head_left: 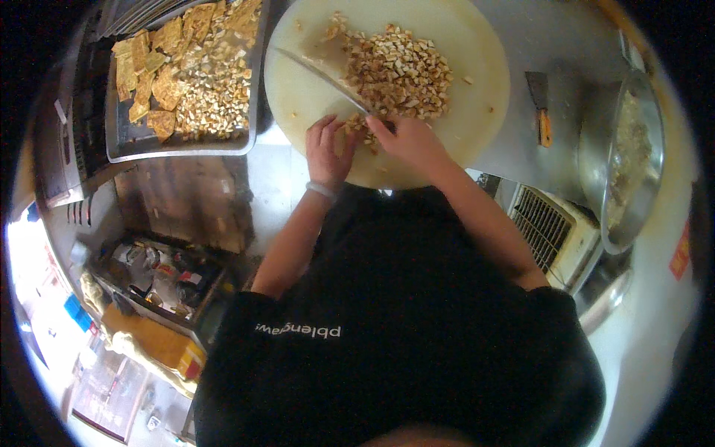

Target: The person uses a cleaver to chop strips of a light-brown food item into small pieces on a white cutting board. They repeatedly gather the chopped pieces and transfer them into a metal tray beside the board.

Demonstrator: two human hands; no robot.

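My right hand (414,144) grips the dark handle of a long kitchen knife (321,75). Its blade slants away to the upper left across a round, pale cutting board (480,128). Beside the blade, a heap of small diced, browned flatbread-like pieces (410,70) covers the board's middle. My left hand (328,151) rests near the board's front edge, left of the knife handle. Its thumb and fingers are apart, with the thumb close to a few loose diced pieces (356,122). Whether its fingertips touch those bits I cannot tell.
At the left stands a metal tray (184,153) of browned flat slabs (167,89) and diced pieces (215,100). To the right, a scraper (542,112) with a wooden handle lies on the metal worktop (503,162). Beyond it is a large steel bowl (606,223) with pale contents.
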